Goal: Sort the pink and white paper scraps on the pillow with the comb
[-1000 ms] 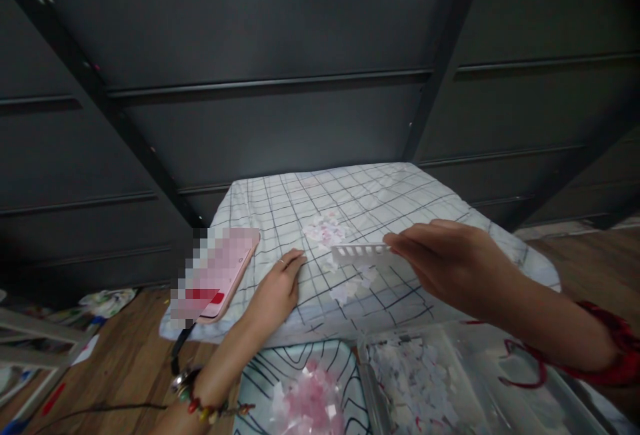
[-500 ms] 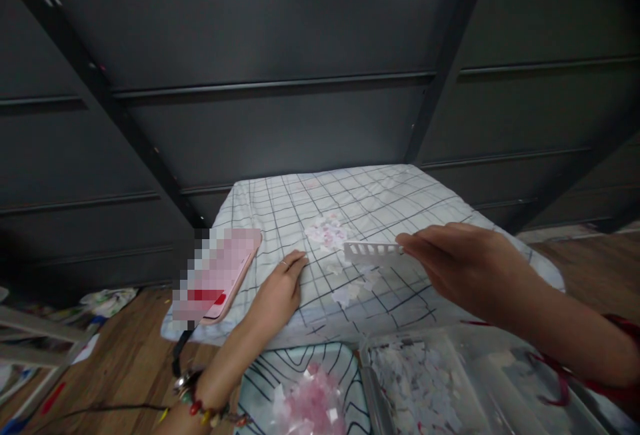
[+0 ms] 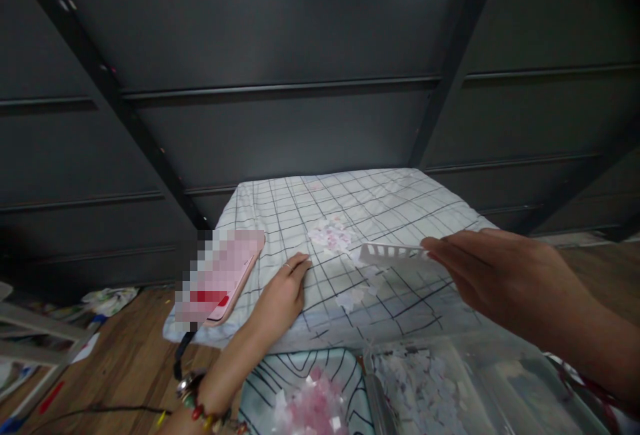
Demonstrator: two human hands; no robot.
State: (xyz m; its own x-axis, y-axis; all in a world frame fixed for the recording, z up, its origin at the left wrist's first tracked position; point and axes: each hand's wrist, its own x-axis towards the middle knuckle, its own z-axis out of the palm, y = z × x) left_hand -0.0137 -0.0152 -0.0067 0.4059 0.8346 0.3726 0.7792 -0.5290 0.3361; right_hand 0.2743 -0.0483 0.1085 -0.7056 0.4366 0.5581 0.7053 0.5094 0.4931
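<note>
My left hand (image 3: 286, 292) rests on the checked cloth near its front left part, its fingers drawn together. Whether anything lies between the fingertips is hidden. My right hand (image 3: 493, 282) is closed on the right end of a thin white slotted plastic piece (image 3: 393, 252), pinching it between thumb and fingers. This piece is seen almost edge-on, tilted over the cloth. A small heap of pale paper-like flakes with pinkish marks (image 3: 332, 235) lies just left of it. More loose white flakes (image 3: 351, 298) are scattered in front.
A pink phone (image 3: 245, 282), partly blurred out, lies left on the checked cloth (image 3: 360, 195). In front are a striped tray (image 3: 260, 382) with pink and white bits and a clear divided box (image 3: 463, 372) of pale scraps. A dark panelled wall (image 3: 285, 128) rises behind.
My right hand has shifted to the right, carrying the white slotted piece away from the flake heap. My left hand stays in place on the cloth.
</note>
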